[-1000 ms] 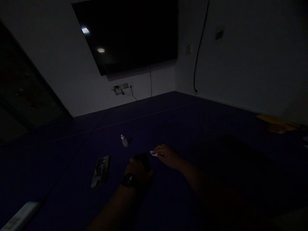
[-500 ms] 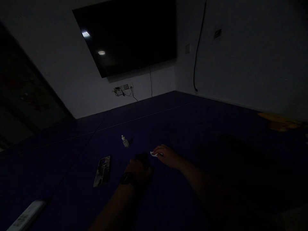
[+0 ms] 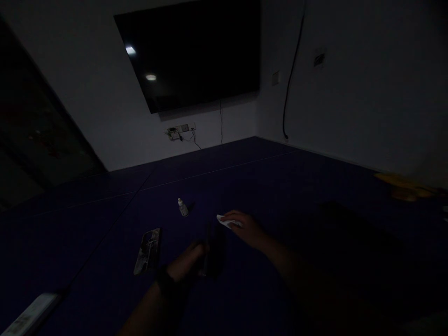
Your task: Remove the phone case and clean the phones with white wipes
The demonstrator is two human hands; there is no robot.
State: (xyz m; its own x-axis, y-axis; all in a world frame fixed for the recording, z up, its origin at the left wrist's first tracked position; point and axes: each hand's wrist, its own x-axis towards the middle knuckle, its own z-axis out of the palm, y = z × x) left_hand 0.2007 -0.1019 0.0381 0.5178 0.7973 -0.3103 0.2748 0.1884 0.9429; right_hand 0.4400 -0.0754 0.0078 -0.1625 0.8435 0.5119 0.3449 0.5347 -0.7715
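The scene is very dim. My left hand point(image 3: 189, 260), with a dark band on its wrist, is closed around a dark, thin phone point(image 3: 207, 247) that stands nearly edge-on to me. My right hand point(image 3: 248, 228) pinches a small white wipe point(image 3: 224, 221), just right of the phone and apart from it. Left of my left hand lies a patterned phone case point(image 3: 147, 251). A small clear dropper bottle point(image 3: 182, 208) with a pale top stands beyond the left hand.
The surface point(image 3: 266, 186) is dark blue. A white power strip point(image 3: 33, 315) with a cord lies at the lower left. Yellow cloth-like material point(image 3: 402, 185) rests at the far right. A large screen point(image 3: 196, 51) hangs on the wall above sockets point(image 3: 180, 129).
My left hand has turned the phone from showing its broad face to nearly edge-on, and shifted slightly left. The right hand with the wipe has stayed almost in place.
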